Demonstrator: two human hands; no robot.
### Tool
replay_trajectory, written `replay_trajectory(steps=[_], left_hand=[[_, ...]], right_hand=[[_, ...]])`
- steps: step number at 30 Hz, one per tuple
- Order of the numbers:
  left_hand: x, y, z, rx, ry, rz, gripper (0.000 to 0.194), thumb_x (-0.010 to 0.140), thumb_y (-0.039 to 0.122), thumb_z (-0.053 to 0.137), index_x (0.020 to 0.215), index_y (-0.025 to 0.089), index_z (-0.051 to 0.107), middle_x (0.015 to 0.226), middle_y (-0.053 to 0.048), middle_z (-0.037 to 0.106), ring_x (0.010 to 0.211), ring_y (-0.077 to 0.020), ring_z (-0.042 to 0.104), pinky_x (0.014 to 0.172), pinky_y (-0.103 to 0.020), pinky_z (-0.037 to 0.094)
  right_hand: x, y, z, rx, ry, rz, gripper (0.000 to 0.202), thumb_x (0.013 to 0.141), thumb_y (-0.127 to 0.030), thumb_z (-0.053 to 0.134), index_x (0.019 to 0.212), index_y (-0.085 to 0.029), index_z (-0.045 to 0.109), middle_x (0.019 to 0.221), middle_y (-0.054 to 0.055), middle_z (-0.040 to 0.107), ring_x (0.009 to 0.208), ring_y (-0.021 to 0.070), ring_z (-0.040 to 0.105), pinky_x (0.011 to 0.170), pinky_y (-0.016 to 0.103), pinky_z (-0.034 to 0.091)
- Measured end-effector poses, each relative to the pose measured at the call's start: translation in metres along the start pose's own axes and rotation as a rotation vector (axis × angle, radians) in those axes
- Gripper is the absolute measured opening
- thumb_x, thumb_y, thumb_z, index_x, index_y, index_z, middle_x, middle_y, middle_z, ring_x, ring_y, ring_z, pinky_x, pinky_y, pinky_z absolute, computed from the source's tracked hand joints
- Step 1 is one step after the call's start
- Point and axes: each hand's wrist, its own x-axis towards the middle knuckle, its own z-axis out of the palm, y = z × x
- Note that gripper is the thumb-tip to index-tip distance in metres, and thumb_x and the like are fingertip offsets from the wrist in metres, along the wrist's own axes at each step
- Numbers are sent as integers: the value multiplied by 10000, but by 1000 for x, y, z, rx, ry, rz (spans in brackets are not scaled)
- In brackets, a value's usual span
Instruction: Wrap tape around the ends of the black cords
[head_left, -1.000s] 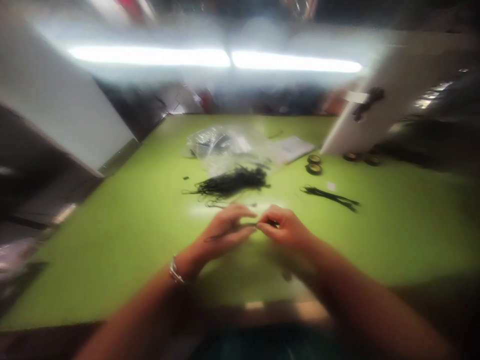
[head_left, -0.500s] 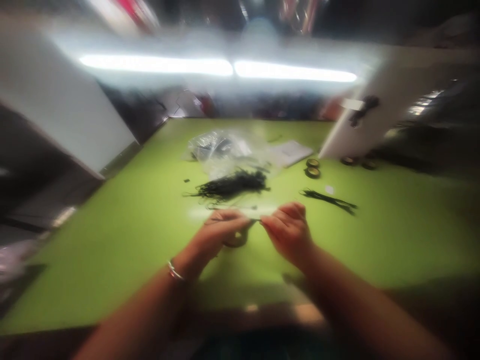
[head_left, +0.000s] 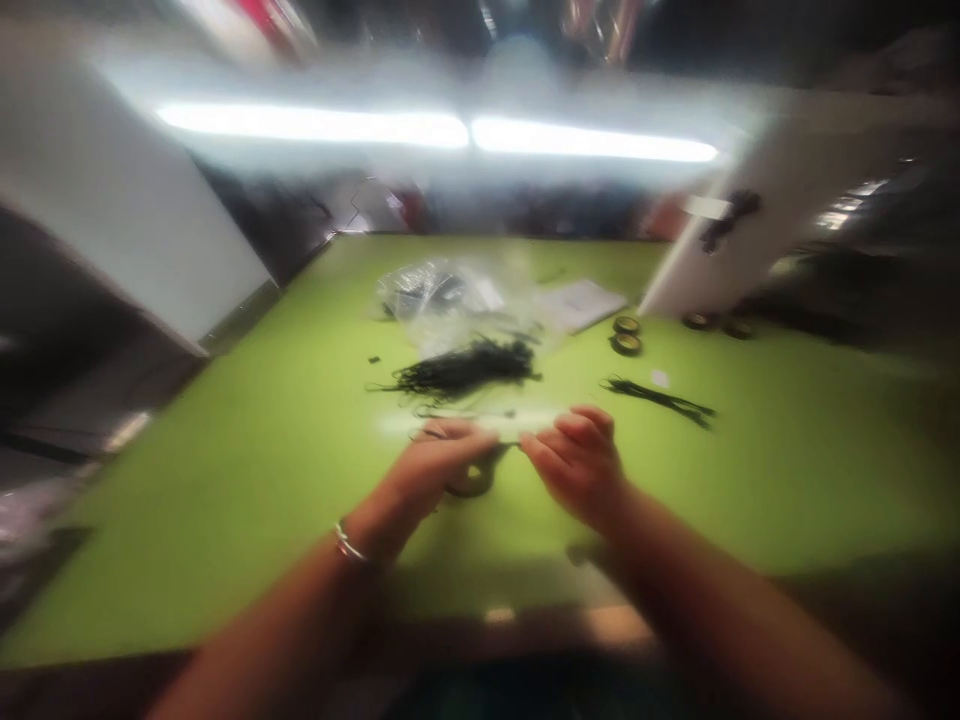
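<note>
Over the green table [head_left: 300, 480], my left hand [head_left: 446, 455] is closed on a thin black cord [head_left: 511, 443], whose loop shows behind the fingers. My right hand [head_left: 576, 455] pinches the other end of this short dark stretch, a small gap from the left fingertips. A roll of dark tape [head_left: 471, 483] sits beneath my left hand, partly hidden by it. Just beyond the hands lies a single black cord [head_left: 469, 413], and behind it a pile of black cords [head_left: 469, 368].
A clear plastic bag [head_left: 439, 290] and a white paper pad [head_left: 585, 303] lie farther back. Two tape rolls [head_left: 625, 343] and a small bundle of black cords [head_left: 660, 398] are at the right. White panels [head_left: 697, 250] stand at both sides, below bright tube lights.
Both hands stay nearly in place. The cord loop behind my left fingers has shifted slightly.
</note>
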Motion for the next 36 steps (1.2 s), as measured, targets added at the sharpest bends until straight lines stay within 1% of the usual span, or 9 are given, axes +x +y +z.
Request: replay_trajectory(steps=[2,7,12,14,16,20,24,31,36], left_hand=[[0,0,-1,118,25,106,310,731,402,749,653,115,658,517,12,503,427,-62,410,405,-199,293],[-1,1,1,569,60,661,190,806,262,687,678,123,703,697,-66,647,659,-141,576,610,-266,458],[1,-2,2,695,2,800,165,839,214,642,720,128,716,731,-71,652,680,-143,586,652,-276,470],[0,0,2,662,-3,740,155,825,230,662,721,128,716,733,-68,650,690,-145,582,656,-275,465],[-1,2,3,581,-40,571,139,800,258,694,757,128,719,720,-55,640,663,-134,562,611,-256,445],[0,0,-1,335,-140,255,166,755,260,739,860,134,721,677,-15,602,584,-89,506,522,-203,381],[4,-7,-6,91,-78,77,185,698,247,776,814,121,707,538,23,525,461,-58,431,444,-182,303],[3,-3,-1,42,-73,62,234,684,306,786,764,121,669,513,35,497,437,-49,397,443,-185,295],[2,-3,2,183,35,159,216,733,319,727,698,133,624,495,45,453,442,-65,380,449,-207,291]], right_hand=[[1,1,0,67,-60,77,122,826,-128,658,878,-232,622,703,-26,666,829,166,530,914,372,370],[9,2,-1,473,-281,375,132,900,-266,573,996,-196,631,888,33,686,861,178,566,852,360,401],[15,1,-2,812,-581,645,257,917,-253,501,709,-176,631,663,-10,627,633,121,532,627,257,407],[15,2,-2,855,-585,738,190,885,-236,539,741,-174,644,688,-10,640,653,123,550,617,246,410],[13,4,-2,792,-520,718,111,842,-206,595,752,-180,654,700,-9,644,687,132,557,650,256,413],[9,2,0,474,-310,462,94,841,-171,620,752,-185,647,667,-3,626,711,145,515,756,314,381],[8,-6,1,129,-186,253,158,890,-177,575,743,-183,632,607,5,577,706,160,462,775,340,344],[9,-9,-2,-73,-117,119,92,862,-106,589,854,-172,652,569,-4,544,687,166,441,753,329,348],[6,-5,3,76,-173,192,43,860,-186,626,827,-200,649,638,1,611,740,174,498,789,341,360]])
